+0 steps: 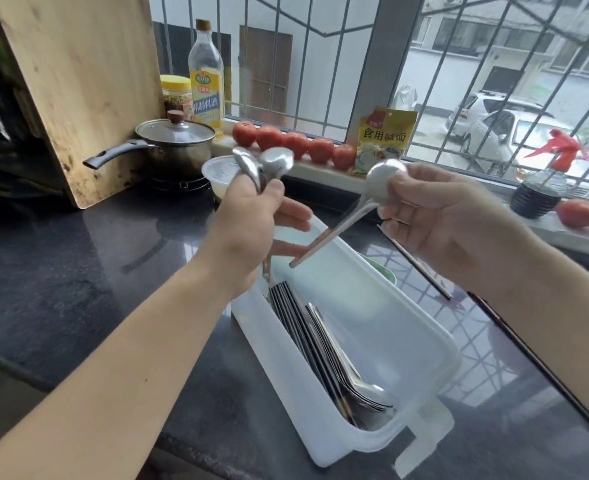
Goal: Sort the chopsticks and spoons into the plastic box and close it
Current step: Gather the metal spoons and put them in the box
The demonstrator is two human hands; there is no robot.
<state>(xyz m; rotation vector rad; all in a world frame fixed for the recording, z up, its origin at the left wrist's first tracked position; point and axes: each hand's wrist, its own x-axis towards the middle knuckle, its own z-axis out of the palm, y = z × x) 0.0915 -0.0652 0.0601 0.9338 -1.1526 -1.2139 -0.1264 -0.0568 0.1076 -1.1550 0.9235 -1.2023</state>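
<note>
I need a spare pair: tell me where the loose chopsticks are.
In the head view, the loose chopsticks lie on the dark counter, right of the plastic box, below the right hand.

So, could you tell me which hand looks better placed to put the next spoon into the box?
Probably the right hand: it pinches a single spoon whose handle already points down over the open plastic box. The left hand grips two spoons upright.

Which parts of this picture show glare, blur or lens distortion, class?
Head view: window grille reflects as bright glare on the dark countertop; the left hand and its spoons are motion-blurred; the wide lens bends the cutting board and window bars at the edges.
</note>
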